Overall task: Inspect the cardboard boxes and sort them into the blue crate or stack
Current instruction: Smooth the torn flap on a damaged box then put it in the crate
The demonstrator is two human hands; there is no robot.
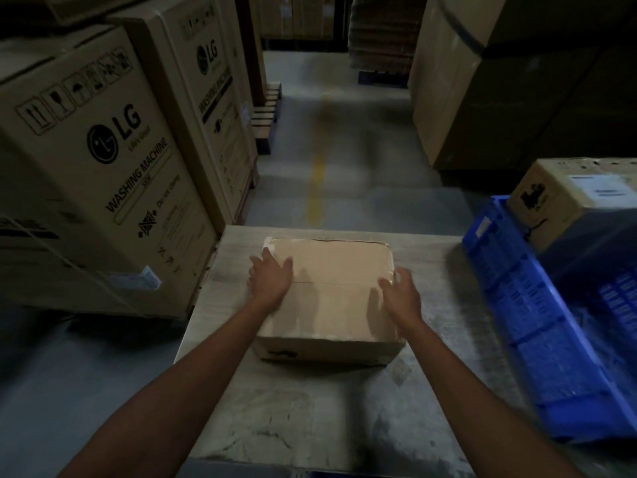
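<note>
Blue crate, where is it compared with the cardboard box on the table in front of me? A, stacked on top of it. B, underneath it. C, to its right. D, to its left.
C: the blue crate stands past the right edge of the table, to the right of the cardboard box in the middle of the table.

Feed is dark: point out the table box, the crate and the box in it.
Table box [331, 281]: head view, top face.
Crate [506, 281]: head view, left wall.
Box in crate [579, 181]: head view, top face.
</note>
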